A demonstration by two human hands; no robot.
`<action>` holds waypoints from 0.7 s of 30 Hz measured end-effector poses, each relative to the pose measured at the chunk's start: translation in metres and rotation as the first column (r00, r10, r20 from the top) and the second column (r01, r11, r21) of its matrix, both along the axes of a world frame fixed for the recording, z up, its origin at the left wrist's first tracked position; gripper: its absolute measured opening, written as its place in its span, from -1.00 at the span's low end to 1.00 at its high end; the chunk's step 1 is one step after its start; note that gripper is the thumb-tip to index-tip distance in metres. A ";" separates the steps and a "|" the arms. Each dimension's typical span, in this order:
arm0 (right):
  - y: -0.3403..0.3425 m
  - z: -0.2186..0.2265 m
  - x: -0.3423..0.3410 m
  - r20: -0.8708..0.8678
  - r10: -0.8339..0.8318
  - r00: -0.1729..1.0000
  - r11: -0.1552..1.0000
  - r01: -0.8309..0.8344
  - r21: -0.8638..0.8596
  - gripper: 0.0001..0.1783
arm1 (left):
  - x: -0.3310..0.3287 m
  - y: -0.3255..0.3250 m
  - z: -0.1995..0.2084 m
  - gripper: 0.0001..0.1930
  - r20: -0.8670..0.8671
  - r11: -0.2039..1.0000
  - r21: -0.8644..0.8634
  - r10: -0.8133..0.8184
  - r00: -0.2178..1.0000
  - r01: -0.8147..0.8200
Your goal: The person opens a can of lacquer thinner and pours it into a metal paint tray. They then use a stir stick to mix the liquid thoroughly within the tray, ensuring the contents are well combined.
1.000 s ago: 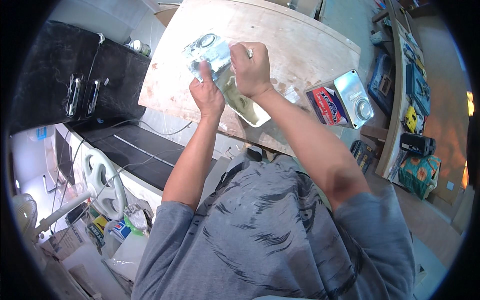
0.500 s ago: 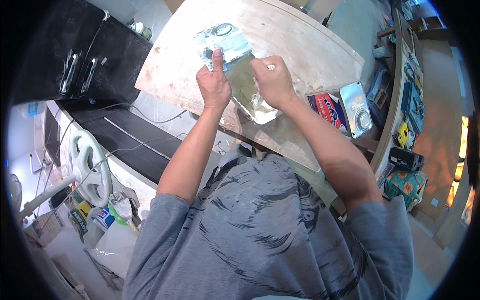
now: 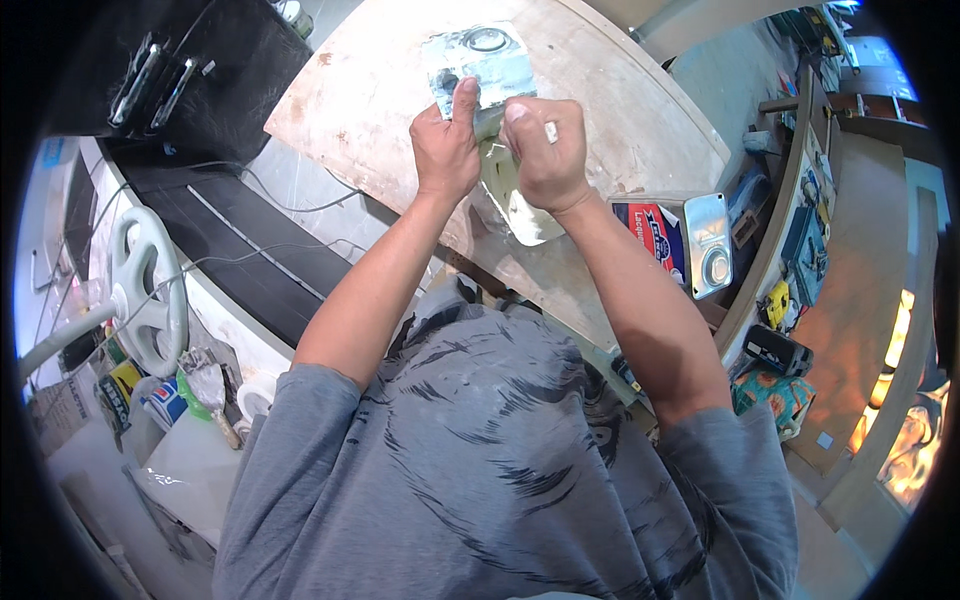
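Observation:
A rectangular metal can (image 3: 515, 210) with one side cut open tilts over the table, its inside smeared with pale, wet material. Its capped end panel (image 3: 490, 62) sticks out beyond my hands, with a round spout ring on it. My left hand (image 3: 447, 150) is closed on the can's left edge, thumb up along the panel. My right hand (image 3: 548, 155) is a fist at the can's opening, closed round a tool whose white end (image 3: 551, 131) pokes out beside the fingers. The rest of that tool is hidden by the fist.
A pale, stained wooden table (image 3: 370, 90) lies under the can. To its right lies a red, blue and silver solvent tin (image 3: 708, 245). A black cabinet (image 3: 215, 80) stands at far left, a white handwheel (image 3: 150, 290) nearer. Tools crowd a shelf (image 3: 800, 240) at right.
My right fist has moved away from me along the can, up to the capped panel. More of the can's near interior shows. The whole view has shifted slightly.

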State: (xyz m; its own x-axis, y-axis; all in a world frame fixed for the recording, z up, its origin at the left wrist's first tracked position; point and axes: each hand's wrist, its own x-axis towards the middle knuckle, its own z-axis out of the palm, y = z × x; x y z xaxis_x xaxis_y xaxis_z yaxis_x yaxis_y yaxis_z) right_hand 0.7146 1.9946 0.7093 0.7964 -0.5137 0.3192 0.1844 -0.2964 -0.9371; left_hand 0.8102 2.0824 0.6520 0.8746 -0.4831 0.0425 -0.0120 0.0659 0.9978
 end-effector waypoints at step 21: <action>0.009 0.047 -0.004 -0.256 -0.403 0.879 0.892 0.439 0.103 -0.56 | -0.002 -0.005 -0.006 -0.45 0.043 0.997 -0.041 0.068 0.997 -0.066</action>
